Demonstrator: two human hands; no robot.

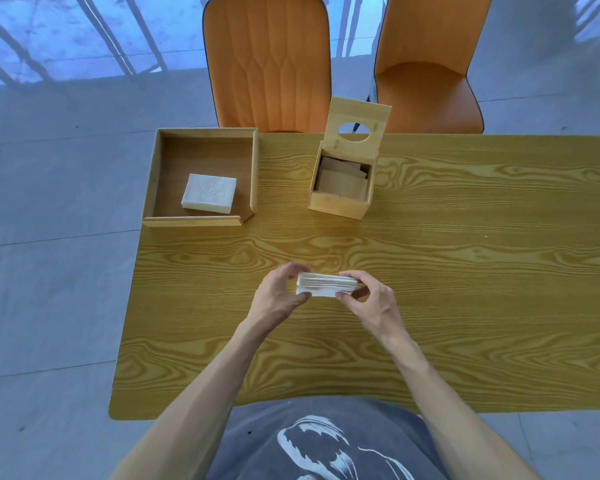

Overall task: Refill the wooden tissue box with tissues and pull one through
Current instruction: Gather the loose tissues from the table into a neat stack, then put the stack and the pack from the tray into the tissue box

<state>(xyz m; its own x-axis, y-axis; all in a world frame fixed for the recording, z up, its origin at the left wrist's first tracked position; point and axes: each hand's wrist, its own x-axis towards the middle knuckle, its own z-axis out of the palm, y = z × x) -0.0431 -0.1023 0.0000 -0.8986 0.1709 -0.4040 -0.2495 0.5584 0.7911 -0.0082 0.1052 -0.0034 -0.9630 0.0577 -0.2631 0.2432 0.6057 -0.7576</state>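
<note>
A stack of white tissues is held above the middle of the table between both hands. My left hand grips its left end and my right hand grips its right end. Farther back stands the wooden tissue box, its hinged lid with an oval hole tilted up and open. Inside the box I see only a loose wooden plate. A second stack of white tissues lies in the wooden tray at the table's far left corner.
The wood-grain table stretches off to the right. Two orange chairs stand behind its far edge. Grey floor lies to the left of the table.
</note>
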